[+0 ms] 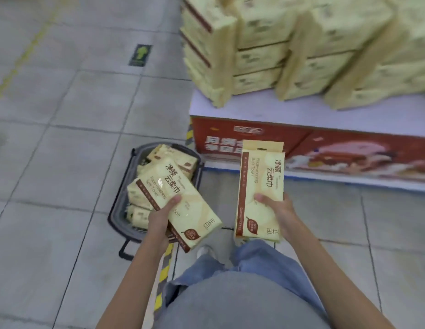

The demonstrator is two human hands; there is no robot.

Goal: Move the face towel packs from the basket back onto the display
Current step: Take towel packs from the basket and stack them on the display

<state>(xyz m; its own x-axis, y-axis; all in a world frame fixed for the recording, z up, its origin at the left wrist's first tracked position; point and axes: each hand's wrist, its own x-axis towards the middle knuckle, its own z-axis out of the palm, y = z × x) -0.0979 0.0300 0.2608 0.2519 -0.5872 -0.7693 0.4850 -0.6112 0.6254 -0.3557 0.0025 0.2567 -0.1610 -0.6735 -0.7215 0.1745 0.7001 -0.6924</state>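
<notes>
My left hand (162, 216) grips a cream face towel pack (183, 198) with a brown stripe, held tilted above the dark basket (122, 207) on the floor. My right hand (278, 213) holds another pack of the same kind (259, 184) upright, a little in front of the display platform (301, 119); a second pack seems to lie behind it. Several more packs (140, 193) remain in the basket. Stacks of the same cream packs (290, 48) stand on the display's white top.
The display base has a red printed front (325, 148) and stands to the right. Grey floor tiles spread to the left, with a green floor sticker (140, 55) and yellow-black hazard tape (165, 269) near my legs.
</notes>
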